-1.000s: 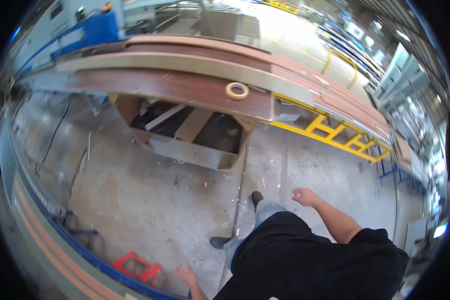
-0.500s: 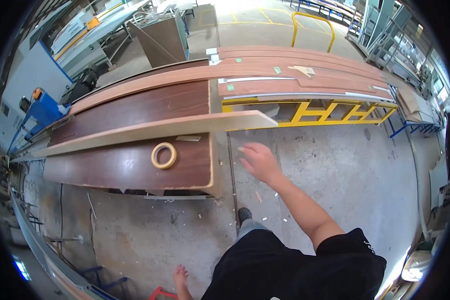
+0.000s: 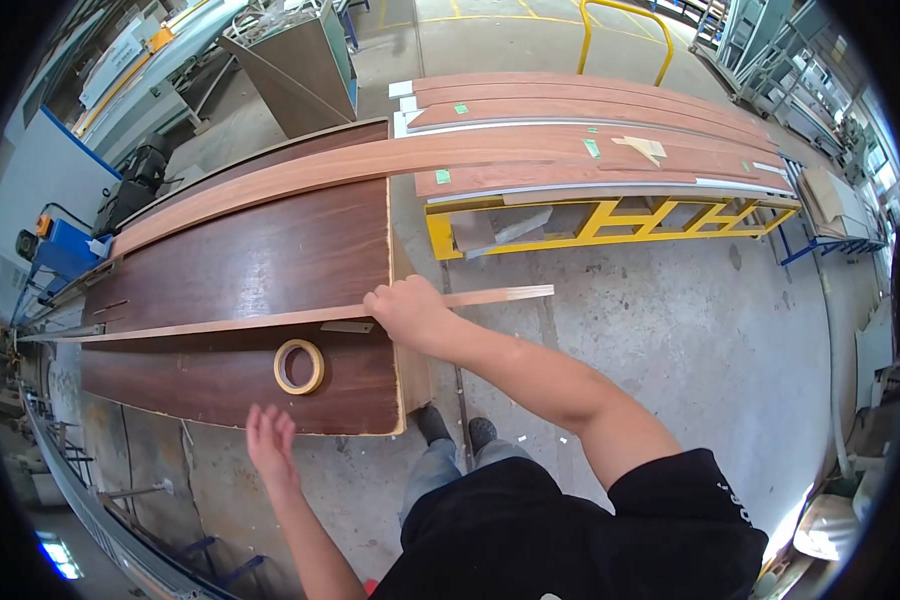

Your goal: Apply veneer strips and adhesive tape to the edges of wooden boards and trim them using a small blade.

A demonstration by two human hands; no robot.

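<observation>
My right hand (image 3: 408, 312) is closed on a long wooden board (image 3: 220, 324) near its right end, which juts past the table's edge. The board now stands on its narrow edge, running left across the dark brown tabletop (image 3: 240, 250). My left hand (image 3: 273, 445) is open, fingers apart and holding nothing, just off the table's near edge. A roll of tan tape (image 3: 280, 368) lies on the tabletop between that hand and the board. Beside the board, close to my right hand, lies a small pale strip (image 3: 347, 327).
Another long reddish board (image 3: 270, 190) spans the table's far part toward a yellow-framed stand (image 3: 595, 225) carrying several boards (image 3: 590, 110) with green tape pieces. A grey-brown bin (image 3: 295, 85) stands behind the table. A blue machine (image 3: 65, 250) is at the far left.
My right hand has moved left and taken hold of the board, whose narrow edge now faces up. My left hand has come up toward the table. I have stepped closer to it.
</observation>
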